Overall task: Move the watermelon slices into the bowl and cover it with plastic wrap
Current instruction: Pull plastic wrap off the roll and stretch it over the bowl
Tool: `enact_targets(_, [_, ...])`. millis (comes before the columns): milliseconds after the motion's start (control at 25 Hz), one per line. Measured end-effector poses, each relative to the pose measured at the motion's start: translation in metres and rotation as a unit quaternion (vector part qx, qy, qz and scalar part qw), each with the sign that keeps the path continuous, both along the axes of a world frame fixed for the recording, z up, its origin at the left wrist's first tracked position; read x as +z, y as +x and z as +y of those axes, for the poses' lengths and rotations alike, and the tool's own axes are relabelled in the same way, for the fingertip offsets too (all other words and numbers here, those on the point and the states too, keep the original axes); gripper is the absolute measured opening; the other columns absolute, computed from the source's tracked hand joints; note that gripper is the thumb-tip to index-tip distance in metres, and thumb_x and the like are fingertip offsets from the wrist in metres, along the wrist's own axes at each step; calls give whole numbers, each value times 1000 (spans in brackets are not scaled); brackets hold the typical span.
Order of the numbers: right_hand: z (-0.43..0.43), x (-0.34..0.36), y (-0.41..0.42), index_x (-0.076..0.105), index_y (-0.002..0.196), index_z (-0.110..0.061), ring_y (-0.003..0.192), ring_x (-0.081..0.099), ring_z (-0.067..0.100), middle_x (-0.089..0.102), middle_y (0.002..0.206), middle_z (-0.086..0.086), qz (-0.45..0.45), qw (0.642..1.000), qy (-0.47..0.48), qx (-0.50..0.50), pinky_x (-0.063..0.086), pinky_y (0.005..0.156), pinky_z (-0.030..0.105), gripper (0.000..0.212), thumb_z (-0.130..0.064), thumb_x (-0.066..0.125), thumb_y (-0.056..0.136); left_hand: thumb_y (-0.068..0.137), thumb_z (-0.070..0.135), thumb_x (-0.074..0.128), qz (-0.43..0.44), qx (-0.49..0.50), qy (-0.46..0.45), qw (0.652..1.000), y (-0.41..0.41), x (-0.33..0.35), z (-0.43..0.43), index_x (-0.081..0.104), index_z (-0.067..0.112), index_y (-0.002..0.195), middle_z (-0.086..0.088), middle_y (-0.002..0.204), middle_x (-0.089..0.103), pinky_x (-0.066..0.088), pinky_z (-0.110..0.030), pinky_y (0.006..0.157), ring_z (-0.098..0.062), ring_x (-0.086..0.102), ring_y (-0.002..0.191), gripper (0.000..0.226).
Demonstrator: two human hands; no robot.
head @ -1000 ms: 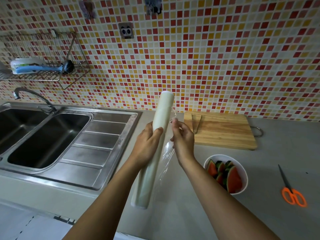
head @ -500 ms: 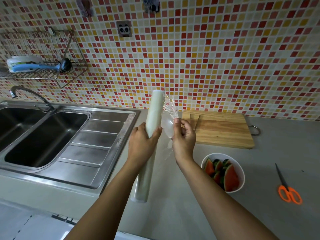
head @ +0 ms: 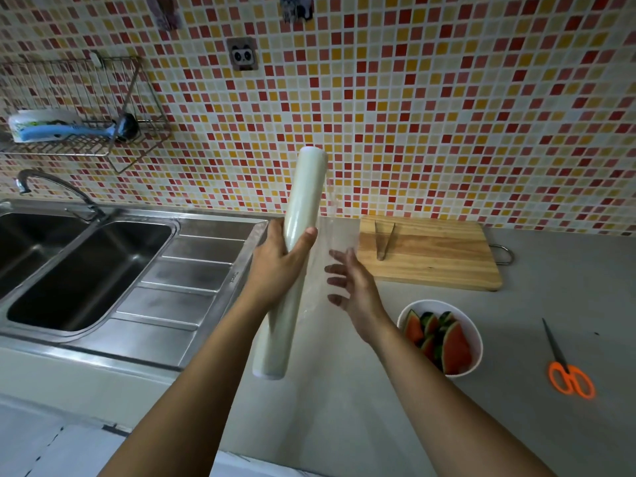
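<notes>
- In the centre of the frame, the left hand [head: 280, 266] is gripping the plastic wrap roll [head: 307, 187] around its middle. Fingers and thumb are curling round it, keeping it nearly upright as before.
- Just right of the roll, a clear sheet of film [head: 325, 232] is hanging free, wider than half a second ago.
- The right hand [head: 358, 287], which was pinching the film's edge, is now opening with fingers spread. Whether they are touching the sheet cannot be told.
- At lower right, the watermelon slices [head: 454, 349] are sitting in the bowl [head: 476, 333], uncovered. Only the covering remains, and the film probably needs a fresh grip.
- Farther right, the scissors [head: 569, 376] are lying untouched.
</notes>
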State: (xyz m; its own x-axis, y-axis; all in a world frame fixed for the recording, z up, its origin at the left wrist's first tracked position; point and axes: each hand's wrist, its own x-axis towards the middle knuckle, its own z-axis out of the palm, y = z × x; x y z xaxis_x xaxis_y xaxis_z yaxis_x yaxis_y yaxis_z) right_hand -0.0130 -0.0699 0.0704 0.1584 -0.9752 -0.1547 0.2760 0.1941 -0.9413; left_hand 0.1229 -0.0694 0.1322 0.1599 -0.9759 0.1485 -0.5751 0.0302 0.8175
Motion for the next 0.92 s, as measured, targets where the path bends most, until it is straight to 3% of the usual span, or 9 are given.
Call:
enact_targets(120, [14,-23,11,62,114,-27,112,56,15,65,115,-5,-34,991,16,128,43,82,31,41,-44,65,77,87,56,49,-23,-23,-15,999,4,16,-2,42,24,110,-7,96,64,57,-49,73,-27,66,79,40])
enact_targets(240, [27,-35,29,69,104,-29,111,60,13,70,106,-9,-36,970,1,241,42,92,33,29,-35,68,76,89,55,48,-44,-34,-17,998,8,26,-4,41,22,111,-9,94,64,56,-50,73,-29,66,79,40])
enact_targets(360, [32,-36,36,74,82,-29,93,66,11,74,87,-6,-23,974,-21,225,42,95,37,7,-30,69,77,89,55,47,-42,-33,-23,998,14,30,-6,38,24,114,-5,97,61,57,-49,73,-27,66,81,41])
enact_targets(520, [29,-36,28,73,78,-25,86,67,14,73,78,-4,7,974,-23,224,45,99,37,18,-11,64,86,89,56,46,-61,-3,-50,997,24,29,-14,36,28,108,2,92,57,56,-39,68,-23,64,81,36])
enact_targets(680, [26,-30,18,69,81,-17,78,67,11,71,73,-4,19,973,-24,227,51,89,26,17,-4,61,87,88,58,46,-82,26,-53,995,28,26,-22,39,26,104,4,86,54,48,-32,62,-23,58,78,36])
enact_targets(760, [25,-30,10,68,83,-16,80,67,12,71,73,-3,-5,977,4,211,53,84,24,16,-4,58,89,88,55,48,-123,33,-61,990,32,26,-25,41,20,106,-1,87,53,38,-25,51,-23,54,72,40])
enact_targets(920, [25,-32,2,73,88,-23,94,69,14,72,90,-2,-24,971,49,233,54,81,29,11,-21,62,87,88,54,48,-141,33,-48,988,34,26,-25,42,15,114,-2,91,52,32,-19,48,-23,51,74,48])
